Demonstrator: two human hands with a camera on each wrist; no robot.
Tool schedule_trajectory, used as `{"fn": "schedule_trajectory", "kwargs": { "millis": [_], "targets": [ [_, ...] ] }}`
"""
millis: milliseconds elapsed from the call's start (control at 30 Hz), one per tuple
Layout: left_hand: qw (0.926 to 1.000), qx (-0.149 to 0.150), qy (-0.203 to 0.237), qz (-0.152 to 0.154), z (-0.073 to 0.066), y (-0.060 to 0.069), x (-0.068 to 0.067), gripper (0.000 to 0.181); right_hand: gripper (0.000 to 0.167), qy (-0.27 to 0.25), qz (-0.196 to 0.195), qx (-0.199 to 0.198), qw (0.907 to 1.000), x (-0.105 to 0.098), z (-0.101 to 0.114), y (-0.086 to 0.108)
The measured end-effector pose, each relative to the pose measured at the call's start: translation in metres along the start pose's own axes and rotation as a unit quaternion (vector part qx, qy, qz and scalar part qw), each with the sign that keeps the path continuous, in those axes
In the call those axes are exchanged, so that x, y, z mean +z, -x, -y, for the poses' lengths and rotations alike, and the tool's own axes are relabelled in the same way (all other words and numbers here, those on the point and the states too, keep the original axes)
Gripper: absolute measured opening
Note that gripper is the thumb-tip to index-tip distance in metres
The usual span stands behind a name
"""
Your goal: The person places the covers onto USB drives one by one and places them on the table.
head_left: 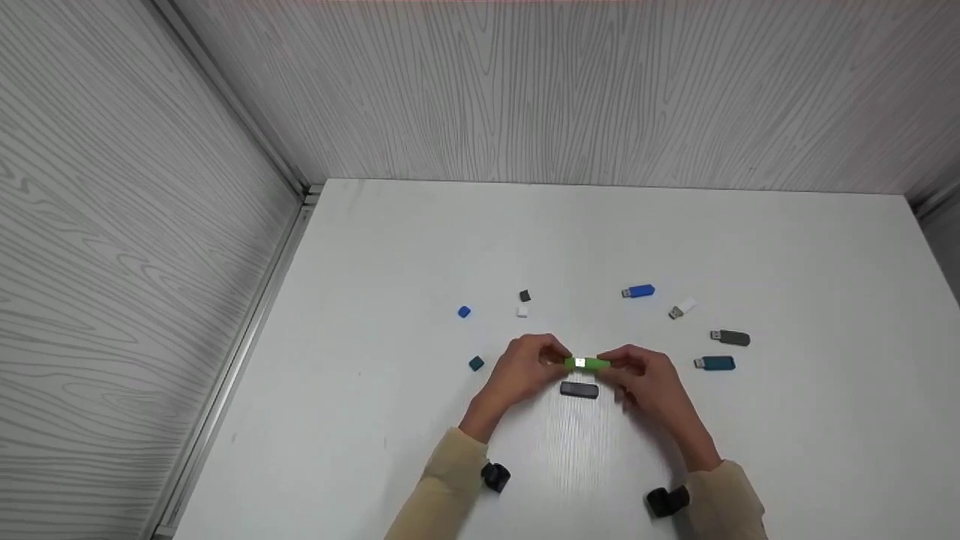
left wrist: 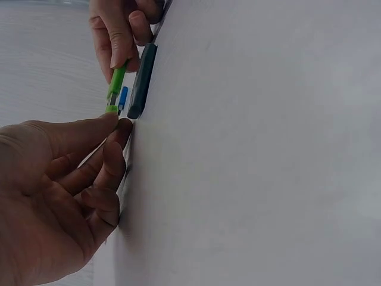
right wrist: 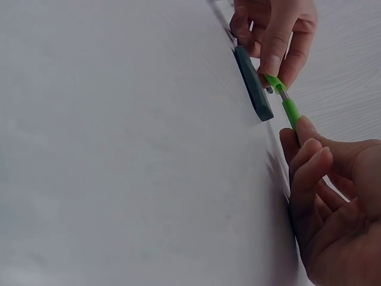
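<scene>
Green USB stick [right wrist: 291, 112] pinched in your right hand [head_left: 646, 380], its green cap [right wrist: 274, 82] pinched in your left hand [head_left: 526, 367], hovers above the white table [head_left: 810, 442], where crooked force could twist either piece loose.

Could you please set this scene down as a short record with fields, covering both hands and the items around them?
Left hand: pinches green cap
Right hand: pinches green USB stick
Between them: metal connector, partly exposed
Below them in head view: dark stick, no connector showing
Loose caps, left: blue cap, dark grey cap, white cap, teal cap
Uncapped sticks, right: blue stick, white stick, dark grey stick, teal stick
Surface: white table
</scene>
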State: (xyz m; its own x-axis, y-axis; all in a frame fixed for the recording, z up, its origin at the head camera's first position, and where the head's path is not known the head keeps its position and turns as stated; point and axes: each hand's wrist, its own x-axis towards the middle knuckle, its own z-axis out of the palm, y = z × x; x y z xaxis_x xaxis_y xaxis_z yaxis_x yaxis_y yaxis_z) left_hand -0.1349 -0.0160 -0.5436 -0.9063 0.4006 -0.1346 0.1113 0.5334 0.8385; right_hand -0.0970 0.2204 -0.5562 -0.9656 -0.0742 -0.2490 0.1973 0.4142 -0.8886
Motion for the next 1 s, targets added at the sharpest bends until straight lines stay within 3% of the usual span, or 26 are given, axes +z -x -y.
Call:
{"fn": "schedule_trajectory", "kwargs": {
  "millis": [300,567,1000],
  "targets": [
    [1.0,0.005,0.003,0.005,0.001,0.0,0.0,0.016,0.023,0.005,-0.01,-0.007,0.9999,0.003,0.003,0.001],
    [0.9999,0.005,0.009,0.004,0.0,0.002,0.004,0.017,0.02,0.054,-0.02,-0.005,0.9983,0.01,0.004,0.002],
    [0.9994,0.026,-0.017,-0.017,-0.009,0.001,0.011,0.017,0.019,0.031,-0.048,0.001,0.9984,0.014,0.011,0.003]
  ]
}}
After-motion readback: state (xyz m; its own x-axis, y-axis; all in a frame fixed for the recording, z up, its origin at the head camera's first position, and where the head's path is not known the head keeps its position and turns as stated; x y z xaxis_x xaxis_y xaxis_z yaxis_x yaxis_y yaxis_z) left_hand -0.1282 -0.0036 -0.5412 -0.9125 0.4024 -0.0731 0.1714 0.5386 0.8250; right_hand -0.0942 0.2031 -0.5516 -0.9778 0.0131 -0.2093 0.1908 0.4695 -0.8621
